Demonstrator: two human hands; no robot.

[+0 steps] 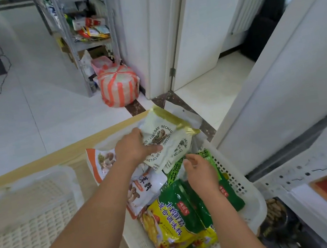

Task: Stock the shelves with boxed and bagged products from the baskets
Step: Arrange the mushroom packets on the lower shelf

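Both forearms reach down into the white basket [254, 201] on the tabletop [56, 155], which is packed with bagged goods. The left hand [132, 150] has its grip clamped on a pale pouch [166, 136] with a gold-trimmed top, thumb across the printed face, and the pouch is tilted up clear of the pile. The right hand [200, 173] hovers on the green bags [194, 202] with fingers curled; whether its grip has closed on one I cannot tell.

To do this step well, I would lift the pouch straight up before swinging it away, so its lower edge does not drag the mushroom bag [102, 161] or the yellow bag [170, 225] out with it. The right hand could steady the green bags meanwhile.

A second basket [23, 221] sits just beside, on the left. The white metal shelf [314, 164] stands close on the right, and its perforated upright looks like the likeliest thing to catch a pouch on the way in. Another shelf [87, 28] holding packets stands well apart across the floor, with a striped bag [119, 85] at its foot.
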